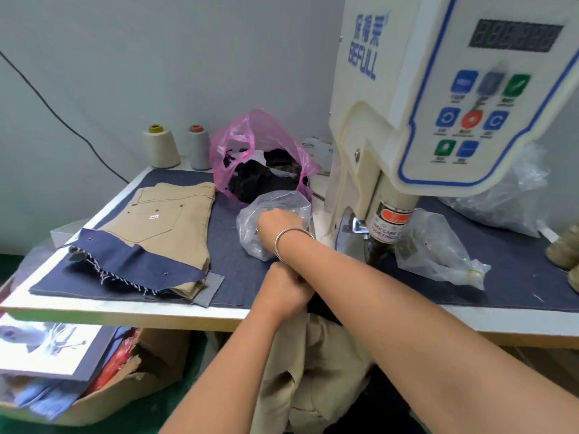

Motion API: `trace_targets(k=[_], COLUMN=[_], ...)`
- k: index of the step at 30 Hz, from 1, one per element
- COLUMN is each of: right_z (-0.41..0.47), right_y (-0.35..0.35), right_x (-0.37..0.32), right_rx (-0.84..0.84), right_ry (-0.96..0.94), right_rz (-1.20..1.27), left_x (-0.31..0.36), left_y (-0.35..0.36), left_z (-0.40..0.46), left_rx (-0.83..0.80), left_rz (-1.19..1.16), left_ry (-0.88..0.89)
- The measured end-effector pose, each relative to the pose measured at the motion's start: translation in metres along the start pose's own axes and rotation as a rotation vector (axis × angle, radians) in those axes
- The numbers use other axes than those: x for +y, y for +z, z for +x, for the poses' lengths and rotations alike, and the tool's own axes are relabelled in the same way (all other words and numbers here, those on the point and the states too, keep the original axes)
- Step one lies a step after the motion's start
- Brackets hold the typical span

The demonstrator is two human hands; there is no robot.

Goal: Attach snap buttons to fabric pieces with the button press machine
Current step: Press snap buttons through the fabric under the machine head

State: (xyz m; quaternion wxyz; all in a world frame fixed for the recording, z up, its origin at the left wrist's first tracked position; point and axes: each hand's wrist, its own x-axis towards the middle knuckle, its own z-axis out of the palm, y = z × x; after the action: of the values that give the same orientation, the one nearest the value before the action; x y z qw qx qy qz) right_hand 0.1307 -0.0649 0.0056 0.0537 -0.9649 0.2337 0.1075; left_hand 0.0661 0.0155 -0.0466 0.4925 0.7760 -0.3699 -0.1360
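The cream button press machine stands at the right, its press head low over the dark blue mat. My right hand, with a silver bangle on the wrist, reaches across into a clear plastic bag of snap parts; its fingers are hidden in the bag. My left hand is closed at the table's front edge, under my right forearm, and grips tan fabric that hangs down below the table. A folded tan garment with a blue denim piece on it lies at the left.
A pink bag of dark scraps and two thread cones stand at the back. A second clear bag lies right of the press head, a larger one behind it. A cardboard box of fabric sits under the table at the left.
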Motion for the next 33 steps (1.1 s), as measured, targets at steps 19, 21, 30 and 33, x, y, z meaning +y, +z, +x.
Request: trace_targets(k=[19, 21, 30, 33], right_z=[0.016, 0.015, -0.051, -0.127], right_y=[0.014, 0.014, 0.006, 0.033], right_x=[0.000, 0.003, 0.010, 0.026], right_rx=[0.316, 0.304, 0.575, 0.583], right_ry=[-0.206, -0.191, -0.214, -0.249], right_rz=[-0.086, -0.106, 0.396, 0.713], left_x=[-0.013, -0.009, 0.003, 0.004], left_y=[0.006, 0.003, 0.003, -0.002], left_z=[0.013, 0.008, -0.002, -0.024], left_rx=[-0.175, -0.207, -0.101, -0.174], left_rz=[0.301, 0.293, 0.120, 0.149], left_ry=[-0.005, -0.011, -0.286, -0.419])
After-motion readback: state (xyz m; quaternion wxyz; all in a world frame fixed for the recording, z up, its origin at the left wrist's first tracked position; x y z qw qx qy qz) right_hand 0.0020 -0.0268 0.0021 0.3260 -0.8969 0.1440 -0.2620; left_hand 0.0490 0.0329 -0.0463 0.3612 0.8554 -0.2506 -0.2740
